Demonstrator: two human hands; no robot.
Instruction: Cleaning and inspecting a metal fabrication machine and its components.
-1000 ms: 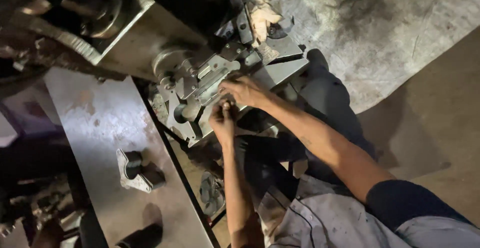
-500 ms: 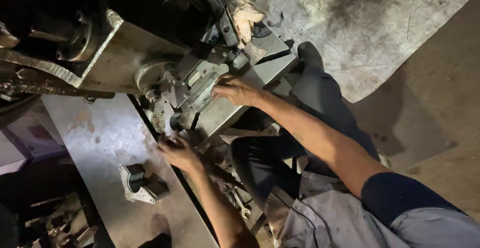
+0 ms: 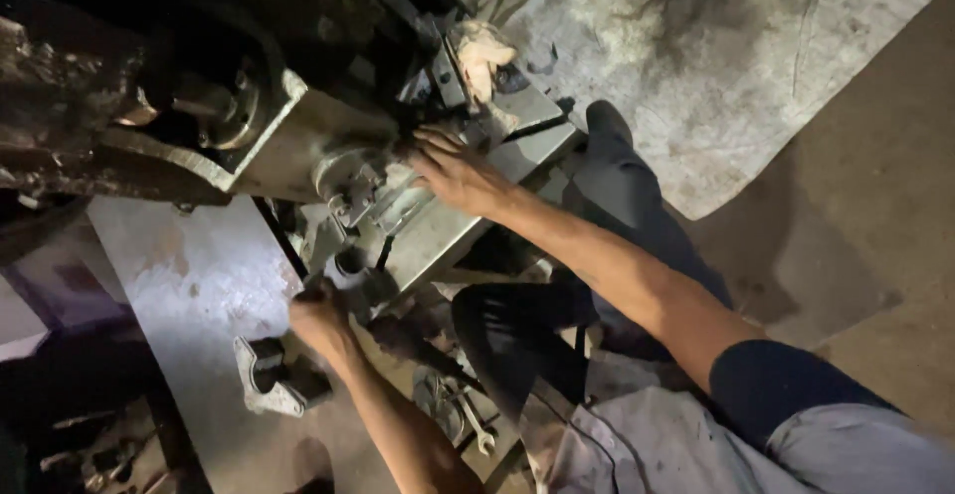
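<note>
Since a second ago, the left hand (image 3: 320, 317) has dropped away from the right hand and come down to the lower end of the grey metal machine assembly (image 3: 418, 220), while the right hand (image 3: 453, 171) has stayed up near its top. At the far left a flat grey metal plate surface (image 3: 199, 285) carries a small grey metal bracket with a dark block in it (image 3: 274, 377), just beside and below the left hand. That hand is clenched, its fingers (image 3: 310, 300) curled against a short dark cylindrical knob (image 3: 350, 267) at the assembly's lower corner; whether they truly clamp it cannot be told in the dim light. Further right, the right hand lies spread on the upper face of the assembly, fingers (image 3: 430, 141) loose and flat, touching the metal and gripping nothing. Just above those fingertips a crumpled pale rag (image 3: 484, 56) sits on the machine. Below, between the forearms, a silver open-ended spanner (image 3: 476, 426) lies on the floor near dark trousers (image 3: 617, 196).
</note>
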